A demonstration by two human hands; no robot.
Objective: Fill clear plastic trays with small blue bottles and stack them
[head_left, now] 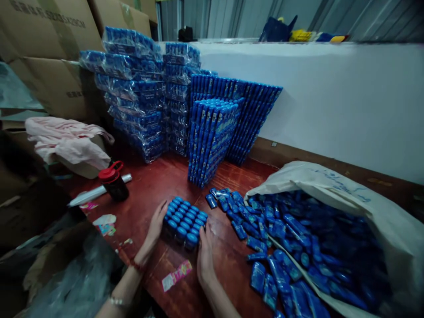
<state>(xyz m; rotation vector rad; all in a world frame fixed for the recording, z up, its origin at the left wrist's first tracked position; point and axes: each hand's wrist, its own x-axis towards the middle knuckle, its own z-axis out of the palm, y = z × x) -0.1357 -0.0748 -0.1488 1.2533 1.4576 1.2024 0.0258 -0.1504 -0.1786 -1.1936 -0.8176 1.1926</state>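
A compact block of small blue capped containers (184, 223) stands upright in rows on the red table in front of me. My left hand (158, 224) lies along its left side, fingers stretched against it. From the right, my right hand (205, 251) presses on the block's near right side with its fingers together. Between the two hands the block is held square. Many loose blue containers (256, 244) lie just right of my right hand, spilling from a white sack (308, 176). A pink and white wrapper strip (177, 276) lies in front of the block.
Stacked blue container blocks (212, 137) stand behind, next to plastic-wrapped packs (139, 97). A dark bottle with a red lid (113, 181) and a clear plastic roll (89, 194) lie left. Cardboard boxes (49, 31) and a pink cloth (69, 141) are further left; a white wall (314, 97) rises behind.
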